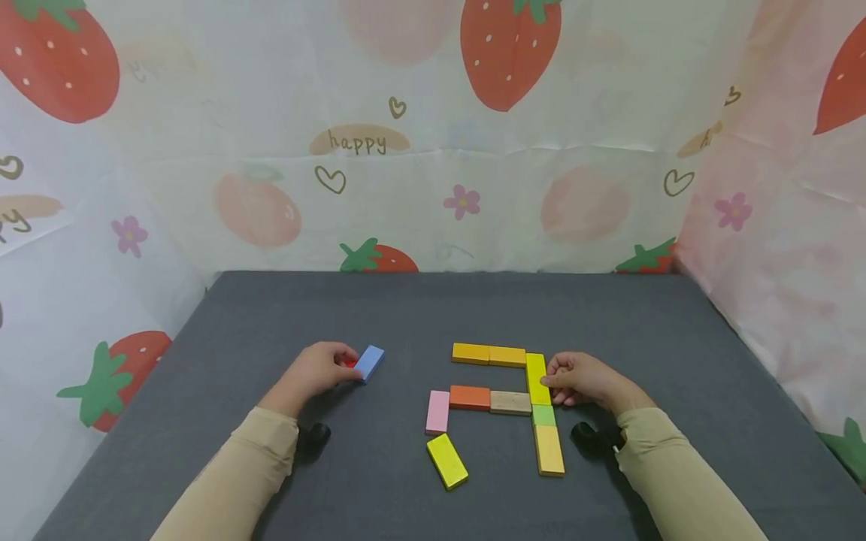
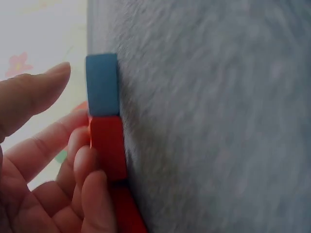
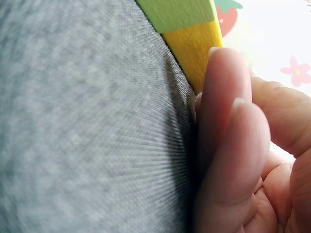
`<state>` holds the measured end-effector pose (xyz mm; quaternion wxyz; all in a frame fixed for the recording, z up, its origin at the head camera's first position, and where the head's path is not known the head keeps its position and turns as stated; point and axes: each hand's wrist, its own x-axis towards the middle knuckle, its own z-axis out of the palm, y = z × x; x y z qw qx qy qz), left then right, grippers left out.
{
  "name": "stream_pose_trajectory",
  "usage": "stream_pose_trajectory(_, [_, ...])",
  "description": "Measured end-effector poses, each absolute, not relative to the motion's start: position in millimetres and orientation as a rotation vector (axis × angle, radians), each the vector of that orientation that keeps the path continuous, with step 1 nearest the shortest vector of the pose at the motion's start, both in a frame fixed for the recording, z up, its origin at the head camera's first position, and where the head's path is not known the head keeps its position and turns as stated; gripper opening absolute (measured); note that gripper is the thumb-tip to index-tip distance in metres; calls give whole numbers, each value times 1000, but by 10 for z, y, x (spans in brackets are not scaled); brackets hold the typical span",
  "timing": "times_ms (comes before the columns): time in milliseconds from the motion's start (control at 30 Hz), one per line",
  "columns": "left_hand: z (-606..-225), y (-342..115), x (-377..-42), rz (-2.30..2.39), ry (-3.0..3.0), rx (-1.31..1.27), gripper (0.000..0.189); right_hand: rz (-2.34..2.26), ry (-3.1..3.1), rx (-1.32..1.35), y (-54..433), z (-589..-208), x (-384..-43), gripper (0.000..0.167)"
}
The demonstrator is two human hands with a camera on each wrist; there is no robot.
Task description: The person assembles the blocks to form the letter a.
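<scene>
At the left, my left hand (image 1: 323,370) touches red blocks lying beside a blue block (image 1: 369,364), mostly hidden from above by the fingers. In the left wrist view the thumb is raised apart from the blocks, while the fingertips rest along a red block (image 2: 108,148) that abuts the blue one. My right hand (image 1: 583,378) is at the right side of a long yellow block (image 1: 537,379), its fingertips against that block. A green block (image 1: 543,415) joins the yellow block's near end, followed by a light orange block (image 1: 549,451).
Two amber blocks (image 1: 489,355) form a row at the back. An orange block (image 1: 470,397) and a wooden block (image 1: 510,403) make a middle row ending at a pink block (image 1: 437,412). Another yellow block (image 1: 447,461) lies askew on the grey table (image 1: 379,315).
</scene>
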<state>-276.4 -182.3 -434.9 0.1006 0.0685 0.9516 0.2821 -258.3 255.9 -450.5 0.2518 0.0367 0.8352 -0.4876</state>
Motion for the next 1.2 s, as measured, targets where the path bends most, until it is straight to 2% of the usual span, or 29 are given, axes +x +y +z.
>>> stream_pose_trajectory(167, [-4354,-1734,-2758,708,2887,233,33,-1319,2291,111,2557,-4498,-2577,20])
stream_pose_trajectory(533, [-4314,-1584,-2708,691,2834,197,22,-1323,2290,125,2554,-4506,-2576,21])
stream_pose_trajectory(933, [-4300,-1444,-2644,662,2884,271,13,-1326,2285,87,2576,-4516,-2587,20])
stream_pose_trajectory(1200, [-4266,-1332,-2584,685,2896,275,14,-1328,2283,87,2576,-4515,-2585,20])
